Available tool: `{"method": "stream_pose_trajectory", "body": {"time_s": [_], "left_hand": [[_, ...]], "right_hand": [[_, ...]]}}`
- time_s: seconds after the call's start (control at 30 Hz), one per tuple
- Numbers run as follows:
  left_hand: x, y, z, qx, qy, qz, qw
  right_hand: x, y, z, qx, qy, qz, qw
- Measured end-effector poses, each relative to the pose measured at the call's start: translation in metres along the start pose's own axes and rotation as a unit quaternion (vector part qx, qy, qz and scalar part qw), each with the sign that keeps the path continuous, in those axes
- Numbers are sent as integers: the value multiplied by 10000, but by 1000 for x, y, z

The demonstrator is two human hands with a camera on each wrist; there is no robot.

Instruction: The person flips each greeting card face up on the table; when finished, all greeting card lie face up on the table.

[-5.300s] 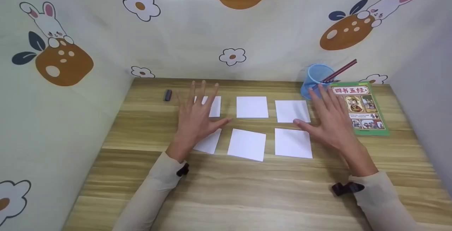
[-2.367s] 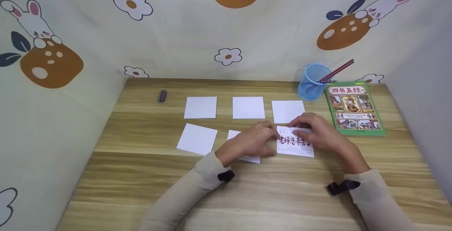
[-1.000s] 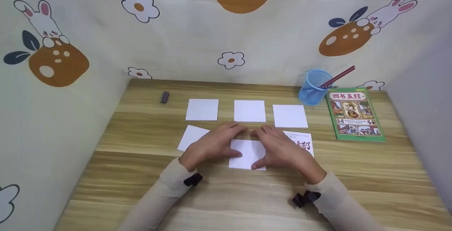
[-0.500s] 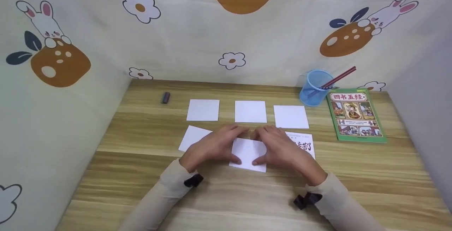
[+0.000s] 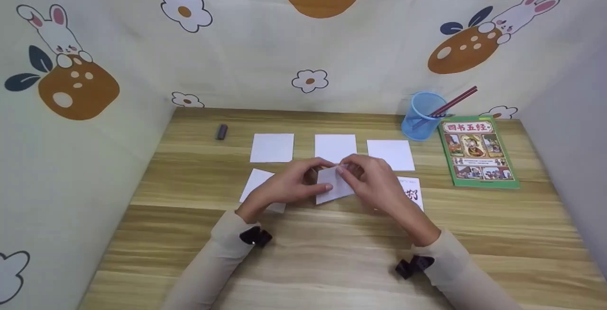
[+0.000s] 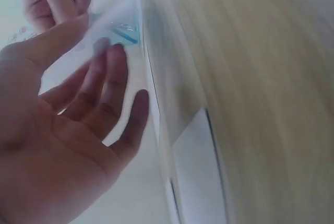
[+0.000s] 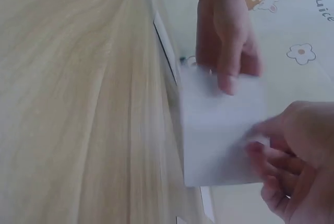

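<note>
Patterned cloth (image 5: 246, 59) is hung behind a wood-grained table (image 5: 308, 265), where square cards are set out in two spaced rows, probably so that each can be reached without its neighbours being disturbed. One held card (image 5: 338, 192) is raised in the middle of the nearer row and tilted, its blank face turned towards the head camera; whether its lower edge is touching the table cannot be told.

It is pinched at its left side by the left grip (image 5: 289, 182), thumb laid on the face and fingers behind, and at its top edge by the right grip (image 5: 379, 182). Thin card is likely steadied by two such holds, and its angle can be governed from both sides.

At the right end of that row, a printed card (image 5: 413, 194) is laid with its lettering uppermost, partly hidden by the right grip; at the left end, a blank card (image 5: 253, 185) is partly covered. Beyond the rows, a blue cup (image 5: 418, 123) holding red pencils (image 5: 457, 100), a green-edged book (image 5: 479, 152) and a small dark block (image 5: 222, 132) are kept aside, presumably to leave working room.
</note>
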State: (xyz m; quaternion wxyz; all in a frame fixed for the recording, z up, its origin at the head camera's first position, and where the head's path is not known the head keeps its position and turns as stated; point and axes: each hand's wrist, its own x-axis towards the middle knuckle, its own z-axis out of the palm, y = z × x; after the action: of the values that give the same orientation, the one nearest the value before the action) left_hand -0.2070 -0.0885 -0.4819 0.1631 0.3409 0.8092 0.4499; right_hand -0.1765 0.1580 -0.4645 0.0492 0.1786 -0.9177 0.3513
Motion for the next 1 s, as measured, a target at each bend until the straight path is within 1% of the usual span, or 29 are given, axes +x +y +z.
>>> {"method": "stream_pose_trajectory", "body": {"time_s": [0.07, 0.17, 0.23, 0.27, 0.37, 0.43, 0.47, 0.53, 0.63, 0.7, 0.77, 0.83, 0.9, 1.0], "left_hand": [[1, -1, -1, -360, -25, 205, 9991], [2, -3, -2, -762, -140, 372, 9963], [2, -4, -4, -923, -54, 420, 9948], [2, -5, -5, -941, 72, 433, 9946], [3, -5, -7, -814, 643, 387, 9939], [2, -5, -8, -563, 968, 360, 9931], [2, -5, -8, -386, 1064, 329, 9930], [1, -3, -8, -130, 1106, 304, 9933], [1, -2, -9, 69, 1039, 182, 9944], [1, -3, -9, -39, 1045, -10, 9945], [1, -3, -9, -120, 1114, -289, 9933], [0, -4, -9, -120, 1207, -556, 9911], [-1, -4, -8, -39, 1222, -736, 9898], [-3, -5, -7, 156, 1031, -884, 9906]], "right_hand": [[1, 0, -1, 321, 44, -7, 9995], [3, 1, -3, 790, 34, -99, 9968], [4, 2, -3, 1118, -52, -197, 9935], [4, 3, -3, 1281, -125, -220, 9914], [3, 5, -3, 1648, -425, -273, 9850], [2, 6, -2, 1759, -708, -301, 9814], [2, 6, -2, 1791, -870, -323, 9795], [1, 6, 0, 1774, -1160, -404, 9764], [1, 7, 1, 1626, -1431, -483, 9751], [1, 8, 2, 1442, -1431, -456, 9781], [1, 10, 2, 1183, -1366, -402, 9827], [0, 11, 1, 809, -1317, -338, 9874], [-1, 12, 0, 354, -1370, -313, 9894], [-4, 15, 1, -325, -1652, -402, 9849]]}}
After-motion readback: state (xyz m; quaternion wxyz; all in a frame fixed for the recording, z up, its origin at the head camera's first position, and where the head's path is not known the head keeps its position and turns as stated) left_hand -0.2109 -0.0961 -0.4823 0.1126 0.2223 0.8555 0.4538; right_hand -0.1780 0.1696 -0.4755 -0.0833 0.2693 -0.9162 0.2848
